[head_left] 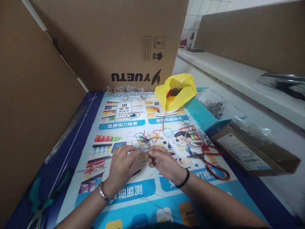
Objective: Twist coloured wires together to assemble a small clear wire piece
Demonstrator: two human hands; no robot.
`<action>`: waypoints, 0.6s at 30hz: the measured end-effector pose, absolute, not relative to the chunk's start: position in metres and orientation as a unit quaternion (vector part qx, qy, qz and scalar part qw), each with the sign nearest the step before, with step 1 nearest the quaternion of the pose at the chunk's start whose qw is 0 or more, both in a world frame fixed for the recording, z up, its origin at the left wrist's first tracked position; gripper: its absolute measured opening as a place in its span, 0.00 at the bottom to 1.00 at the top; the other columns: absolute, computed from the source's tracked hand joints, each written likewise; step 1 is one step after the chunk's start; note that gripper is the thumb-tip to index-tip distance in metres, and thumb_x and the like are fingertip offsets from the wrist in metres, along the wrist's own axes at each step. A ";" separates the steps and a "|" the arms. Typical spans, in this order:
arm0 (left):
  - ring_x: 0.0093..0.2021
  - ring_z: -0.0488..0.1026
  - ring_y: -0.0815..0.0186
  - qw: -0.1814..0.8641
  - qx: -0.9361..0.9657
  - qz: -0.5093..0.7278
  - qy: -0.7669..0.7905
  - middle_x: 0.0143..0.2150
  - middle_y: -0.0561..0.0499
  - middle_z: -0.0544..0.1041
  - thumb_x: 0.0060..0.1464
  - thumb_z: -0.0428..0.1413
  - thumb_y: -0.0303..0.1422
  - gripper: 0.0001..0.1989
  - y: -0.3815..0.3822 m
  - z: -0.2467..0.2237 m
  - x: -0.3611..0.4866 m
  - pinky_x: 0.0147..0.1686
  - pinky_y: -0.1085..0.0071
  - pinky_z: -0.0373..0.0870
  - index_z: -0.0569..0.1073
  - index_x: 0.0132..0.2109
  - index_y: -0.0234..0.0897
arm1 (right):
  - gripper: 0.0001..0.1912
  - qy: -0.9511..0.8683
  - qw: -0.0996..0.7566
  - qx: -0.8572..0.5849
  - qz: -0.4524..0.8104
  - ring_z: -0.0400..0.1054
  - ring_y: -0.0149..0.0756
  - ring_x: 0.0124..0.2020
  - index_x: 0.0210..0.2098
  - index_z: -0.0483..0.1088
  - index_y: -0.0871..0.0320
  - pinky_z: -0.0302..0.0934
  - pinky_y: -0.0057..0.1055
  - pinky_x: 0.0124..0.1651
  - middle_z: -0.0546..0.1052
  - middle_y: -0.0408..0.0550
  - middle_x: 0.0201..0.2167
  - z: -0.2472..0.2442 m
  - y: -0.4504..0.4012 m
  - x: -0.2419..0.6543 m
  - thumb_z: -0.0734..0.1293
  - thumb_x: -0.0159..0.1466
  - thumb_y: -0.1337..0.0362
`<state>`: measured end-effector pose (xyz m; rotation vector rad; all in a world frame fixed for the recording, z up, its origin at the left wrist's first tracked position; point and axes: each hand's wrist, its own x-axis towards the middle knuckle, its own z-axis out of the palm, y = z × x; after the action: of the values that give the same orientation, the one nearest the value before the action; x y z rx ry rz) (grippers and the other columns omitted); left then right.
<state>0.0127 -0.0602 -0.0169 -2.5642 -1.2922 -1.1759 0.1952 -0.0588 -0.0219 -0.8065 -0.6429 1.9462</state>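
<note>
My left hand (122, 162), with a silver bangle at its wrist, is closed, its thumb and forefinger tips close together. Facing it, my right hand (164, 161) wears a black band and has its fingers pinched. Whatever lies in either pinch is too fine or hidden to make out. Just beyond the fingertips is a tangle of thin wires (144, 140), silvery with some coloured strands. Red, yellow and green threads (164, 131) lie to its right. Red-handled scissors (209, 160) and a clear roll of tape (194, 139) are right of my right hand.
Green-handled pliers (45, 200) and a bundle of thin wires (64, 136) lie at the left. A yellow bag (183, 95) stands at the back. A teal box (200, 111) and a brown box (252, 152) flank the right. Cardboard (100, 38) walls the far side.
</note>
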 end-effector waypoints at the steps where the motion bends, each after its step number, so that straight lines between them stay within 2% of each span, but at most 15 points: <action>1: 0.41 0.68 0.60 0.042 -0.833 -0.359 -0.418 0.40 0.47 0.73 0.53 0.55 0.25 0.11 -0.059 -0.018 0.015 0.40 0.62 0.63 0.73 0.43 0.41 | 0.08 -0.262 0.451 -0.321 0.790 0.62 0.26 0.23 0.26 0.66 0.60 0.54 0.24 0.25 0.72 0.43 0.24 -0.022 -0.059 0.195 0.70 0.53 0.64; 4: 0.42 0.67 0.59 0.084 -0.838 -0.340 -0.419 0.41 0.46 0.74 0.53 0.55 0.25 0.12 -0.056 -0.021 0.022 0.40 0.62 0.61 0.73 0.44 0.41 | 0.07 -0.264 0.449 -0.312 0.795 0.62 0.26 0.22 0.26 0.67 0.60 0.54 0.24 0.24 0.71 0.43 0.24 -0.022 -0.060 0.193 0.69 0.53 0.64; 7: 0.41 0.67 0.60 0.077 -0.843 -0.346 -0.404 0.40 0.48 0.76 0.54 0.53 0.25 0.09 -0.052 -0.021 0.024 0.41 0.62 0.59 0.74 0.40 0.41 | 0.09 -0.265 0.446 -0.327 0.789 0.61 0.25 0.21 0.26 0.67 0.60 0.54 0.23 0.23 0.71 0.42 0.23 -0.021 -0.059 0.191 0.70 0.52 0.62; 12: 0.38 0.68 0.61 0.005 -0.844 -0.332 -0.420 0.35 0.50 0.77 0.56 0.50 0.26 0.07 -0.045 -0.008 0.022 0.41 0.61 0.57 0.72 0.37 0.39 | 0.12 -0.368 0.459 -0.401 0.702 0.60 0.24 0.19 0.25 0.65 0.59 0.54 0.23 0.21 0.69 0.40 0.21 -0.016 -0.052 0.192 0.69 0.54 0.58; 18: 0.35 0.67 0.63 -0.134 -0.822 -0.302 -0.464 0.32 0.51 0.74 0.57 0.50 0.31 0.06 -0.033 0.013 0.015 0.37 0.65 0.61 0.70 0.34 0.38 | 0.07 -0.574 0.436 -0.456 0.522 0.61 0.27 0.21 0.27 0.69 0.58 0.55 0.25 0.25 0.69 0.40 0.22 0.005 -0.046 0.208 0.66 0.58 0.61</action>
<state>0.0146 -0.0331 0.0133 -2.8291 -1.5953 -1.0408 0.2079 -0.0462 0.0053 -1.1352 -1.4270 1.2994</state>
